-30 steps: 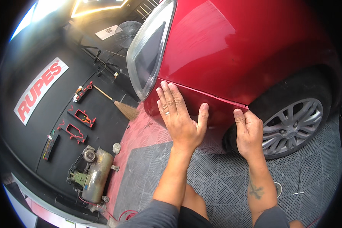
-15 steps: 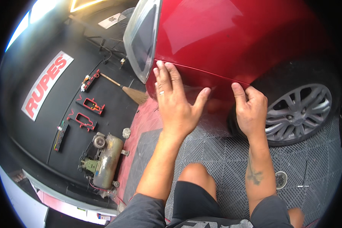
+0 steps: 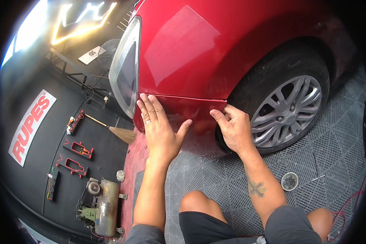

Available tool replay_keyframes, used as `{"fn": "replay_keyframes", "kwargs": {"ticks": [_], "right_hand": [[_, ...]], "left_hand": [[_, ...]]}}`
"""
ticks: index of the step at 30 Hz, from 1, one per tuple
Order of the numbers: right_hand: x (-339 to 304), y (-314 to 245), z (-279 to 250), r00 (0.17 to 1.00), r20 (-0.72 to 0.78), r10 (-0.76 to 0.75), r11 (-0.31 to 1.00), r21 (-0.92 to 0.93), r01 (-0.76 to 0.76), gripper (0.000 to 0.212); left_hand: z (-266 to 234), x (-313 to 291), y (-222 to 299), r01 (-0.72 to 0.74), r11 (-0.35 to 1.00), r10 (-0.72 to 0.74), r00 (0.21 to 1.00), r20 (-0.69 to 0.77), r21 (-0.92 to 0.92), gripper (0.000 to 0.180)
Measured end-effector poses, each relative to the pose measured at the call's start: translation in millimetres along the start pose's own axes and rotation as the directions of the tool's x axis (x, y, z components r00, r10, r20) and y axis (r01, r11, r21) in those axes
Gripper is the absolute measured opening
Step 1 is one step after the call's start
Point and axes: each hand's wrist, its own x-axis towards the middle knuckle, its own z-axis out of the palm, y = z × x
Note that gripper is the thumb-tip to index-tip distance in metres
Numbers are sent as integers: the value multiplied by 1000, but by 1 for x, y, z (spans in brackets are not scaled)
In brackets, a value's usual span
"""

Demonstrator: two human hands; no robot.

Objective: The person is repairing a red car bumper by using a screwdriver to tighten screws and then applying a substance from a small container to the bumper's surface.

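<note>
A red car (image 3: 215, 53) stands in front of me, its headlight (image 3: 126, 69) at the left and a silver alloy wheel (image 3: 288, 110) at the right. My left hand (image 3: 160, 126) lies flat with fingers spread on the red bumper panel (image 3: 191, 112) just below the seam. My right hand (image 3: 234, 128) grips the panel's right end beside the wheel arch, its fingers curled over the edge. My bare knees show at the lower edge.
Grey grid floor tiles (image 3: 215, 171) lie under me. On the dark floor to the left are a broom (image 3: 116, 131), red tools (image 3: 79, 149) and a small air compressor (image 3: 101, 203). A small round tin (image 3: 289, 181) sits on the tiles at the right.
The view has shifted, so the car now sits higher and further right. My left hand stays flat on the bumper. My right hand has closed tighter on the panel's end.
</note>
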Motion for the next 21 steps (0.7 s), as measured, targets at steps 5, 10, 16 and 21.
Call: {"fn": "replay_keyframes", "kwargs": {"ticks": [5, 10, 16, 21], "right_hand": [[-1, -7, -2, 1000, 23, 20, 1000, -11, -20, 36], [6, -6, -11, 991, 120, 62, 997, -43, -57, 33], [14, -6, -24, 885, 434, 166, 331, 821, -465, 28], [7, 5, -12, 825, 544, 156, -5, 835, -550, 21]], "left_hand": [[0, 0, -1, 3, 1000, -3, 1000, -1, -2, 133], [3, -1, -1, 8, 1000, -8, 1000, 2, 6, 134], [4, 1, 5, 35, 999, -35, 999, 35, 4, 136], [6, 0, 3, 19, 1000, -19, 1000, -1, 18, 134]]}}
